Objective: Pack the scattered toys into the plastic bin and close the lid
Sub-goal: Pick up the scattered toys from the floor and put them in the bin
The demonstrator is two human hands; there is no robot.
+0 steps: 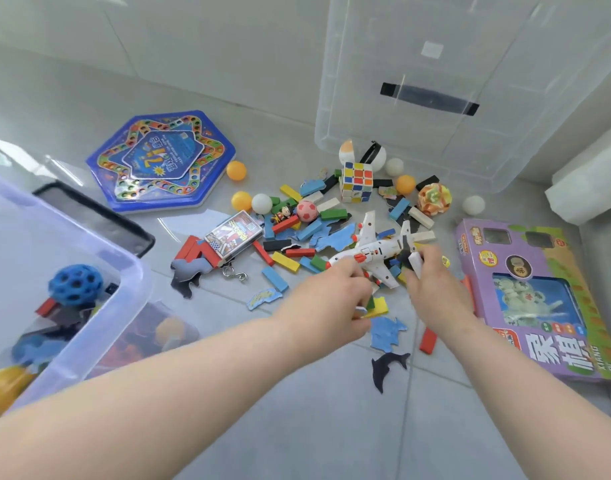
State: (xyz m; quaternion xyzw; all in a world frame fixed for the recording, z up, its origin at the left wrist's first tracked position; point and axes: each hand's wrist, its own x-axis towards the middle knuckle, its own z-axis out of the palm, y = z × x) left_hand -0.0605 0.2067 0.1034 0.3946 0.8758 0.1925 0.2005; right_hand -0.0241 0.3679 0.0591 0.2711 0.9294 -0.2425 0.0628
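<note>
Plastic bin (132, 273) sits near left, with a blue holed ball (75, 285) inside. Hex board game (162, 161) lies far left. Blocks (285, 261) and puzzle pieces (387, 332) crowd the toy plane (376, 249) mid-floor. Your left hand (326, 303) grips its nose end, your right hand (435, 285) pinches the tail. Long axis runs near-left to far-right, nose pointing left. Purple chess box (539, 306) lies just right.

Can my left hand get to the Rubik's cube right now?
Probably yes: the Rubik's cube stands uncovered past the toy plane, with nothing over it. The left hand is curled at the plane's nose, though, so it may have to free itself first.
</note>
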